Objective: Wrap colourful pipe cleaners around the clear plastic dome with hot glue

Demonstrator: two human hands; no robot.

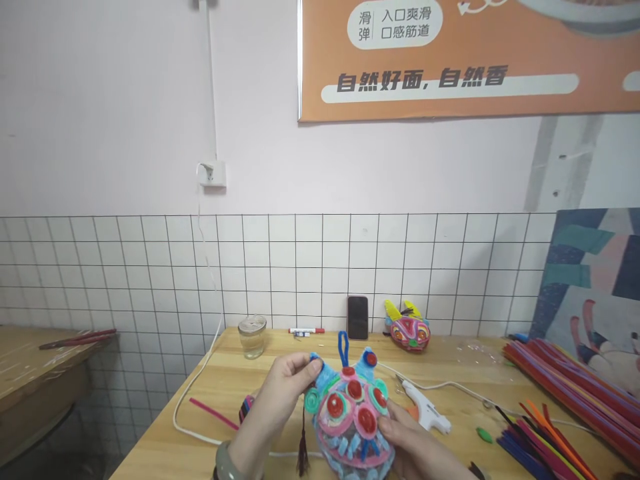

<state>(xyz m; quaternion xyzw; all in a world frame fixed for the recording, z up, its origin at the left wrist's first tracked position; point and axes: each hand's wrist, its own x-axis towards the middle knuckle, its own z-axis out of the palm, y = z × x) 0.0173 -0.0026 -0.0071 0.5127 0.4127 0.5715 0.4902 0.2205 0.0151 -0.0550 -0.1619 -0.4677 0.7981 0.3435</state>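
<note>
A blue and pink animal head of fuzzy pipe cleaners (345,443), with red round eyes and a blue loop on top, is held up over the near part of the table. My left hand (283,393) pinches its ear on the left between thumb and fingers. On the other side, my right hand (413,440) grips the lower edge, thumb in front and fingers mostly hidden behind. A dark red tassel (303,447) hangs at the head's left. Just beyond my right hand lies a white glue gun (425,407).
Along the wall stand a glass of liquid (252,337), a marker (307,331), a phone (357,317) and another colourful animal head (409,331). Pipe cleaners (575,380) lie in bundles at the right. A white cord (183,407) crosses the wooden table (170,440).
</note>
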